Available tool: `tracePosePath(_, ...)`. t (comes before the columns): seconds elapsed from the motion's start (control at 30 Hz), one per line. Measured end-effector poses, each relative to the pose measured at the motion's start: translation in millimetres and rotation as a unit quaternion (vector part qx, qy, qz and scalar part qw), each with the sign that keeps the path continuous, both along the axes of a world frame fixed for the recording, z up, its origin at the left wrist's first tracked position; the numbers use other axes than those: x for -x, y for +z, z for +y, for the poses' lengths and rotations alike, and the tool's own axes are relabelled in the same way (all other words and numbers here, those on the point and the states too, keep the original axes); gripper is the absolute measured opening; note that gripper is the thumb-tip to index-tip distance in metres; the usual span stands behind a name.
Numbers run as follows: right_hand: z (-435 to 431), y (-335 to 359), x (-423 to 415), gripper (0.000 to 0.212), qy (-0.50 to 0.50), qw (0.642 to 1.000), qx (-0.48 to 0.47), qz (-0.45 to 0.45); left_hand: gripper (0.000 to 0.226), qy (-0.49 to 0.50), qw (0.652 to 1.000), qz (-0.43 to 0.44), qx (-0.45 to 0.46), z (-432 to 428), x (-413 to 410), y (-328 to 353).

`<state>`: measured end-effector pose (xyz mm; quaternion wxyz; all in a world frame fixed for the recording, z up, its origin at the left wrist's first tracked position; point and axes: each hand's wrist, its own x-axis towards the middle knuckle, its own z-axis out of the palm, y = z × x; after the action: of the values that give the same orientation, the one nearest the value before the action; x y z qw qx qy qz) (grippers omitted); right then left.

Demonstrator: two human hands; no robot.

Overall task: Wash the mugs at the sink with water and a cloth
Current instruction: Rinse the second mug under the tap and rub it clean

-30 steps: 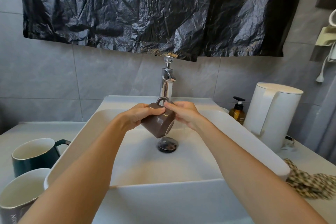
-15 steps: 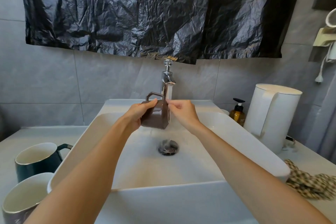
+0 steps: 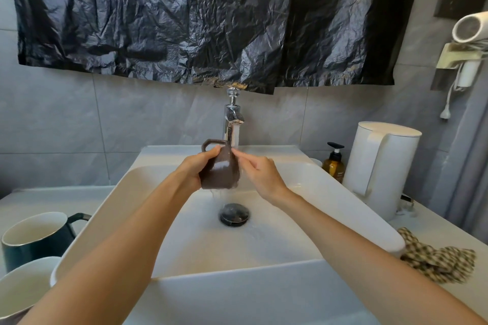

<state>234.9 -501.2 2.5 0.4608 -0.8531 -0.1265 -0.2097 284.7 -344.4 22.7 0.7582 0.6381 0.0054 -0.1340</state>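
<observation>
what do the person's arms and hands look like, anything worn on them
Both arms are bare up to the bottom edge of the picture, with no sleeves in view. The left hand and right hand wear no gloves, and no rings, watch or bracelets show. The forearms are slim.

This is a bathroom in a home. There is a white sink (image 3: 356, 208) with a shiny tap (image 3: 232, 124) on a wall of grey tiles (image 3: 66, 119). A soap bottle (image 3: 334, 163), a white kettle (image 3: 383, 166) and a hair dryer (image 3: 470, 28) are near it.
</observation>
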Motion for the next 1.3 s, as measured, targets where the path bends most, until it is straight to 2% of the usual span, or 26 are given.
tracePosePath(0.07,0.5,-0.9,6.2,0.038,0.028,0.999,0.035,-0.019,0.035,0.01,1.0,0.015,0.002,4.0,-0.4,0.0)
tracePosePath(0.17,0.9,-2.7,-3.7,0.039,0.017,1.0,0.015,-0.017,0.034,-0.009,1.0,0.021,-0.021,3.1,1.8,-1.2)
tracePosePath(0.27,2.3,-3.6,-16.9,0.035,-0.014,0.994,-0.103,0.037,0.026,-0.033,0.999,0.009,-0.003,-1.0,6.2,0.4)
tracePosePath(0.37,2.0,-6.5,-27.0,0.026,-0.005,0.96,-0.244,0.138,0.023,-0.021,0.999,0.013,0.029,-2.5,6.5,3.1)
tracePosePath(0.43,2.5,-5.8,-26.2,0.026,-0.01,0.947,-0.268,0.175,0.023,-0.019,0.999,0.021,0.046,-2.7,8.3,4.8)
tracePosePath(0.63,9.2,-8.7,-10.0,0.032,0.026,0.96,-0.206,0.186,0.019,0.03,0.993,0.04,0.103,1.6,8.3,6.9)
tracePosePath(0.8,26.5,-10.3,14.5,0.043,0.059,0.993,-0.057,0.09,0.023,0.053,0.992,0.032,0.111,1.8,8.5,7.4)
tracePosePath(0.93,34.1,-7.9,18.0,0.05,0.077,0.995,0.056,0.004,0.03,0.06,0.994,0.023,0.083,-3.0,6.6,0.4)
tracePosePath(1.0,32.8,-2.2,11.7,0.05,0.066,0.997,0.047,0.002,0.023,0.048,0.996,0.019,0.066,-9.4,9.5,-1.5)
tracePosePath(1.13,16.5,-1.2,-5.1,0.043,-0.009,0.994,-0.075,0.073,0.021,0.048,0.997,-0.005,0.055,-15.9,15.5,2.9)
tracePosePath(1.2,11.0,-6.9,-2.9,0.036,-0.007,0.995,-0.07,0.077,0.02,0.047,0.996,-0.001,0.075,-10.8,14.2,5.3)
tracePosePath(1.3,13.6,-8.3,3.4,0.041,0.022,0.995,-0.079,0.054,0.02,0.053,0.994,0.015,0.092,-2.2,10.1,6.0)
